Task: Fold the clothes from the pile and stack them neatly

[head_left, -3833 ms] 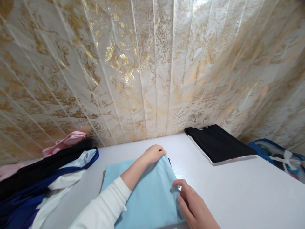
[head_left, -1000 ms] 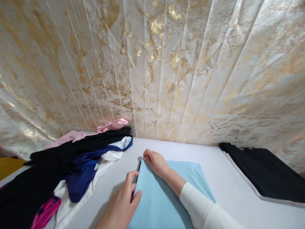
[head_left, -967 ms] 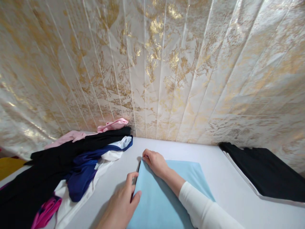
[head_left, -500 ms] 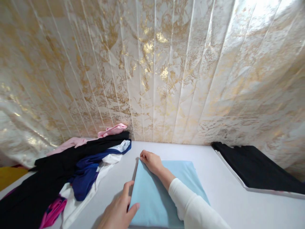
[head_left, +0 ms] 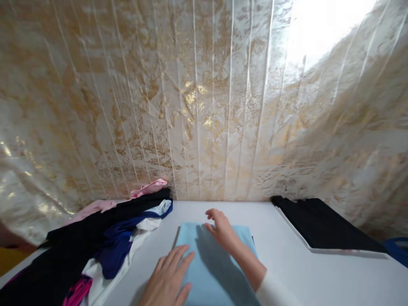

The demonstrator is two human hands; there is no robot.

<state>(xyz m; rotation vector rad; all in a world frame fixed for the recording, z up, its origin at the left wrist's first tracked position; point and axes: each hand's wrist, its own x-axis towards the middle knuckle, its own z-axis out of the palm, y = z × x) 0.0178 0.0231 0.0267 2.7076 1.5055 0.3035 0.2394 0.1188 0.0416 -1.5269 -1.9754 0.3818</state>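
A light blue folded cloth (head_left: 204,284) lies flat on the white table, its far edge and left edge straight. My left hand (head_left: 170,274) rests over its left side, fingers stretched out and apart. Above the cloth's far part hovers my right hand (head_left: 219,227), fingers loosely curved and apart, with nothing between them; its shadow falls on the cloth below. A dark bit shows at the cloth's right edge. The near edge runs out of view.
A loose heap of clothes, with a black garment (head_left: 73,238), a navy one (head_left: 116,250) and a pink one (head_left: 92,211), lies at left. A folded black garment (head_left: 331,223) is at right, with a blue object (head_left: 397,248) beyond it. A shiny gold-patterned curtain (head_left: 204,106) hangs behind the table (head_left: 287,280).
My right hand has let go of the cloth's far left corner and lifted away to the right. My left hand has moved from the left edge onto the cloth. The view has tilted up slightly.
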